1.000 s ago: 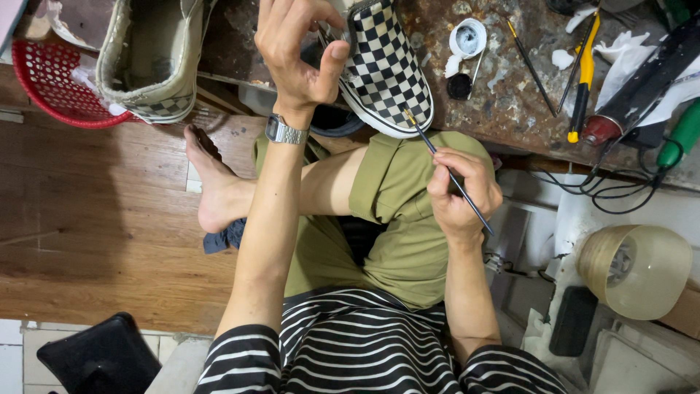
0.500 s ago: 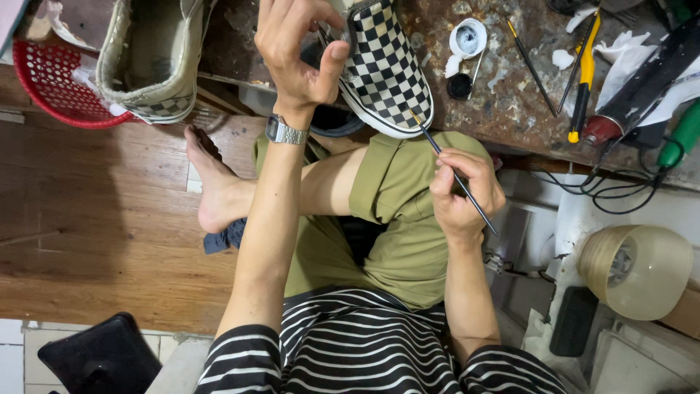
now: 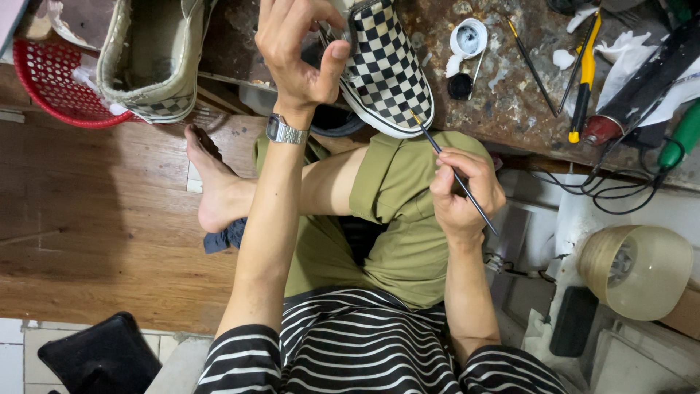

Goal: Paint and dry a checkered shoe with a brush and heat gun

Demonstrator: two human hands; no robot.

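Left hand (image 3: pixel 299 51) is closed around the heel end of a black-and-white checkered shoe (image 3: pixel 386 69), thumb pressed on its side, holding it up at the edge of a stained workbench (image 3: pixel 510 95), above the bent knee. Right hand (image 3: pixel 463 193) is pinched shut on a thin paintbrush (image 3: pixel 456 175); the brush tip touches the white sole edge at the shoe's toe. A small white paint pot (image 3: pixel 468 38) and a yellow-handled tool (image 3: pixel 585 69) lie on the bench. A second shoe (image 3: pixel 149 58) sits to the left, beside a red basket (image 3: pixel 51 84).
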